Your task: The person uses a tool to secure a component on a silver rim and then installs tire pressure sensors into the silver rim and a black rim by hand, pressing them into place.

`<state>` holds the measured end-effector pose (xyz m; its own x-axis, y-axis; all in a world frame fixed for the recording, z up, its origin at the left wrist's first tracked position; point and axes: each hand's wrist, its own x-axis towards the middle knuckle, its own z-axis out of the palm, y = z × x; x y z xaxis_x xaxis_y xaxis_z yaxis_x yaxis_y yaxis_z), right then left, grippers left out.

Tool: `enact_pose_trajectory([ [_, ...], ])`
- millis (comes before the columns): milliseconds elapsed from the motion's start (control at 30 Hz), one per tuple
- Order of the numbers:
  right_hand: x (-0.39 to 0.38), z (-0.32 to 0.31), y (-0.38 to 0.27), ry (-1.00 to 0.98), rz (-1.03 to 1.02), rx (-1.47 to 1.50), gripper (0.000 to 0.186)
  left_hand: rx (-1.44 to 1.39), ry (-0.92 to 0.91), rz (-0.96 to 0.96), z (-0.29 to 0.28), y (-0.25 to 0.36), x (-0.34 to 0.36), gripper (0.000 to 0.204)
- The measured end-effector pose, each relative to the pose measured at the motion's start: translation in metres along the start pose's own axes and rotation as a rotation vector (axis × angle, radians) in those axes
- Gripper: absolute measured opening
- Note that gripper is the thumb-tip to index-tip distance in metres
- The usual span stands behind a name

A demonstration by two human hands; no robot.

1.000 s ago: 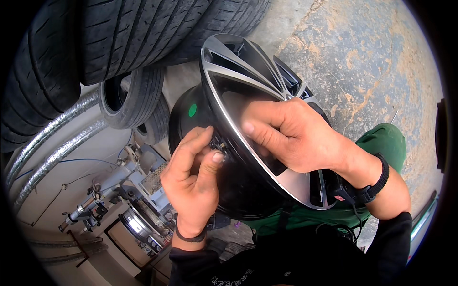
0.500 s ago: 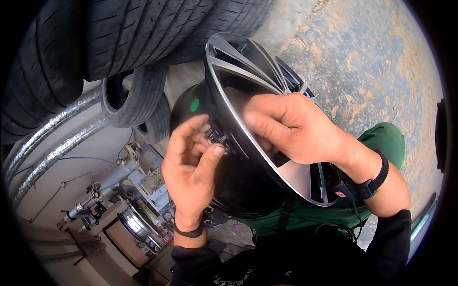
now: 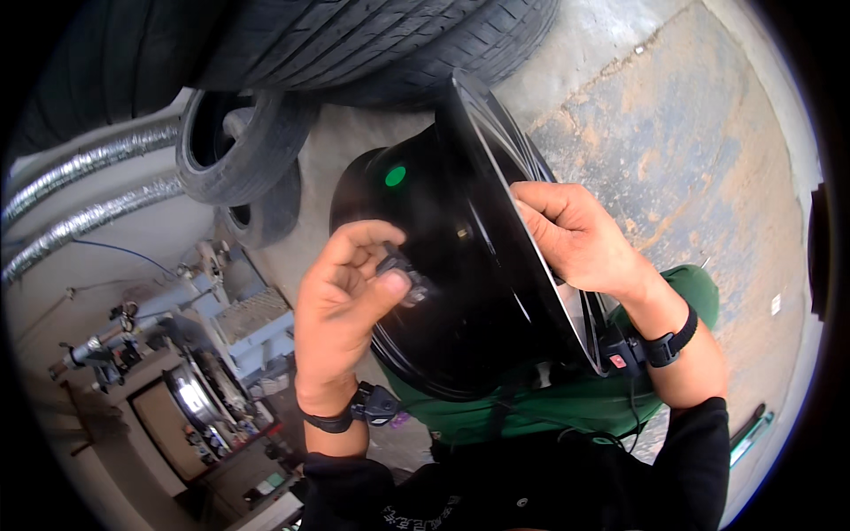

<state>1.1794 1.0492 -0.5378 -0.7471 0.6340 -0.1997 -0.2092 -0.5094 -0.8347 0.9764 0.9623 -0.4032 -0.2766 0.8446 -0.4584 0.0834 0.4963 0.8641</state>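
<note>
A black alloy wheel rim (image 3: 469, 292) rests tilted against my green trouser legs, its barrel turned toward me and a small green sticker (image 3: 395, 176) on it. My right hand (image 3: 575, 239) grips the rim's front edge from the spoke side. My left hand (image 3: 345, 301) is at the barrel, thumb and fingertips pinched on a small dark valve stem (image 3: 403, 274) that pokes from the rim.
Several black tyres (image 3: 292, 44) are stacked at the top, with a smaller tyre (image 3: 235, 150) leaning below them. A tyre machine with metal parts (image 3: 186, 354) stands at lower left. Stained concrete floor (image 3: 699, 159) lies to the right.
The rim has turned so its spoked face swings away and the black barrel faces me. My right hand slid from the spokes to the rim's edge. My left hand stays at the valve.
</note>
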Motion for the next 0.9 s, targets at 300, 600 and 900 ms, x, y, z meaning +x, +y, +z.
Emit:
enact_pose_trajectory([
  [300,0.005,-0.001,0.0,0.005,-0.048,0.007,0.027,-0.567,0.279,0.184,-0.072,-0.043,-0.045,0.035],
  [600,0.008,-0.009,0.008,0.115,-0.116,0.069,0.024,-0.483,0.19,-0.111,-0.068,-0.092,-0.033,0.038],
  [900,0.009,0.018,-0.007,0.477,0.085,0.192,0.024,-0.565,0.061,-0.04,-0.058,-0.086,-0.011,0.05],
])
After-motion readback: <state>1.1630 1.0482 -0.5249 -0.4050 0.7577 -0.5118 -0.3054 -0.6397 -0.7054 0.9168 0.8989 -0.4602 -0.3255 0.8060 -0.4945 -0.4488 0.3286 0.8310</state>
